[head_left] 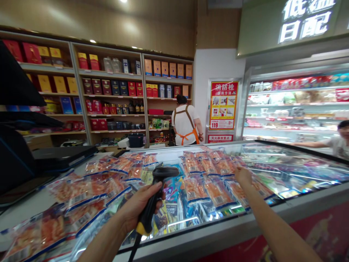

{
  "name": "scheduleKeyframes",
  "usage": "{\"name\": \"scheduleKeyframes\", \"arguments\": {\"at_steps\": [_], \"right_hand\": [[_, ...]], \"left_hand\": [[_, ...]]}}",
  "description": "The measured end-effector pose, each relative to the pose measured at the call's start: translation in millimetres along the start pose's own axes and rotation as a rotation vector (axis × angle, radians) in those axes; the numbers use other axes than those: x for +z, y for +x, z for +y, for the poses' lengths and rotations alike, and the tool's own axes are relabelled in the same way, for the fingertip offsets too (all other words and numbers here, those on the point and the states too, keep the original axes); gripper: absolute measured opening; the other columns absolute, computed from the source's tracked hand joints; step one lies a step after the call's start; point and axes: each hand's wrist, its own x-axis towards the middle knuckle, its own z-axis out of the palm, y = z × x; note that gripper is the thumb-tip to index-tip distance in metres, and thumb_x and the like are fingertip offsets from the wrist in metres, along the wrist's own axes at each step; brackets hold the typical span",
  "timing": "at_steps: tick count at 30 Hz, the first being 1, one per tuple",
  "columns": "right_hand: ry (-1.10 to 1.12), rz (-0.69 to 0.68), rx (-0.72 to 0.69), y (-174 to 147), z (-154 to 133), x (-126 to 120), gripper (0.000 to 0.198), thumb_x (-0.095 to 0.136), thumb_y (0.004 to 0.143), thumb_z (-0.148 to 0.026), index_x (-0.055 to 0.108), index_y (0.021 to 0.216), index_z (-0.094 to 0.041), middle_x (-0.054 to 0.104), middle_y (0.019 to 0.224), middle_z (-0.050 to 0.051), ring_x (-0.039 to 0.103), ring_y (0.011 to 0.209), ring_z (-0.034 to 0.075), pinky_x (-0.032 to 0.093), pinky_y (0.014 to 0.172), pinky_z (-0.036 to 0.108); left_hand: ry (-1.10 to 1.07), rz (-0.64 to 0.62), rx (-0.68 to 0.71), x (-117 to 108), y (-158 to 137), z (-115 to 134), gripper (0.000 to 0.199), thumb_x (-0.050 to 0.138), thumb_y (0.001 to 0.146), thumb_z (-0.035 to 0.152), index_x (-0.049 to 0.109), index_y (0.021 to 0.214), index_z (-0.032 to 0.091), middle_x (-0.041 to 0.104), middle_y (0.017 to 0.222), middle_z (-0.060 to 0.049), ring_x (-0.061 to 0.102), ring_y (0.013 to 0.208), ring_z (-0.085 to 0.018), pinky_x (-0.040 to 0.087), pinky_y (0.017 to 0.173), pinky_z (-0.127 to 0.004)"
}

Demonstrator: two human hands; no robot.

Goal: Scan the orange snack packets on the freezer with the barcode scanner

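Note:
My left hand [147, 202] is wrapped round the grip of a black and yellow barcode scanner [152, 196], its head raised over the freezer's glass top and its cord hanging down. My right hand [243, 177] is closed, fingertips pinched at the edge of a clear food packet [236, 162] among the group on the right. These packets hold orange-pink food and have blue edges and barcode labels. More such packets [87, 191] lie overlapping on the left. What exactly sits between my right fingertips is partly hidden.
Beneath the packets is a chest freezer [218, 225] with a glass top. Dark checkout equipment [16, 156] stands at the left. A person in an orange apron [187, 123] faces the boxed-goods shelves [114, 87]; another person [342, 142] is at the right, near a chilled display [297, 105].

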Motion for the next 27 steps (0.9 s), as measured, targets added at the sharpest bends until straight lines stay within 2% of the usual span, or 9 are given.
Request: {"name": "scheduleKeyframes", "arguments": {"at_steps": [4,6,8,10,14,19,23,27], "right_hand": [[-0.011,0.087,0.065,-8,-12,-9,0.039,0.038,0.072,-0.031,0.058,0.101,-0.014,0.059,0.094,0.017,0.054,0.087,0.029,0.040,0.069,0.038],[-0.012,0.143,0.051,-14,-26,-13,0.039,0.038,0.071,-0.030,0.057,0.102,-0.016,0.058,0.096,0.016,0.051,0.091,0.030,0.039,0.069,0.041],[0.024,0.171,-0.027,-23,-49,-12,0.037,0.039,0.071,-0.027,0.058,0.101,-0.016,0.059,0.096,0.015,0.051,0.091,0.028,0.039,0.072,0.040],[0.100,0.158,-0.164,-35,-80,-6,0.035,0.039,0.071,-0.025,0.059,0.099,-0.015,0.059,0.094,0.013,0.052,0.090,0.025,0.038,0.075,0.036],[0.290,0.043,-0.426,-77,-156,21,0.033,0.039,0.072,-0.026,0.060,0.094,-0.015,0.062,0.091,0.009,0.053,0.087,0.019,0.037,0.077,0.030],[0.449,-0.237,-0.564,-147,-239,64,0.030,0.038,0.074,-0.027,0.063,0.086,-0.015,0.064,0.086,0.007,0.056,0.079,0.017,0.039,0.070,0.025],[0.495,-0.384,-0.635,-199,-278,88,0.027,0.040,0.074,-0.027,0.065,0.078,-0.018,0.065,0.078,0.005,0.058,0.074,0.016,0.039,0.065,0.023],[0.519,-0.476,-0.689,-241,-305,94,0.026,0.041,0.074,-0.030,0.065,0.075,-0.020,0.065,0.074,0.004,0.058,0.072,0.017,0.038,0.060,0.022]], "left_hand": [[-0.010,-0.004,-0.003,-2,-2,0,0.023,0.059,0.066,0.034,0.056,0.077,0.013,0.055,0.061,0.000,0.044,0.042,-0.005,0.036,0.039,-0.018],[-0.011,0.031,-0.003,-7,-4,0,0.022,0.058,0.066,0.034,0.054,0.073,0.013,0.054,0.061,0.000,0.045,0.043,-0.005,0.036,0.039,-0.017],[-0.008,0.090,-0.006,-16,-8,-1,0.022,0.058,0.066,0.034,0.053,0.071,0.013,0.054,0.060,-0.001,0.045,0.042,-0.005,0.037,0.039,-0.017],[-0.014,0.140,-0.006,-28,-13,-2,0.021,0.058,0.066,0.033,0.052,0.070,0.013,0.053,0.059,0.000,0.045,0.042,-0.005,0.037,0.038,-0.017],[-0.069,0.208,0.005,-57,-26,-3,0.020,0.059,0.066,0.033,0.052,0.070,0.014,0.053,0.059,0.000,0.045,0.042,-0.005,0.037,0.038,-0.016],[-0.090,0.336,0.073,-88,-47,0,0.020,0.060,0.065,0.031,0.055,0.072,0.013,0.054,0.059,-0.001,0.046,0.042,-0.006,0.038,0.038,-0.017],[-0.094,0.439,0.145,-105,-62,5,0.016,0.059,0.066,0.028,0.055,0.073,0.014,0.055,0.058,-0.001,0.045,0.040,-0.006,0.038,0.036,-0.017],[-0.111,0.472,0.161,-124,-79,16,0.015,0.058,0.067,0.027,0.055,0.072,0.013,0.054,0.053,0.000,0.045,0.039,-0.007,0.039,0.037,-0.018]]}}
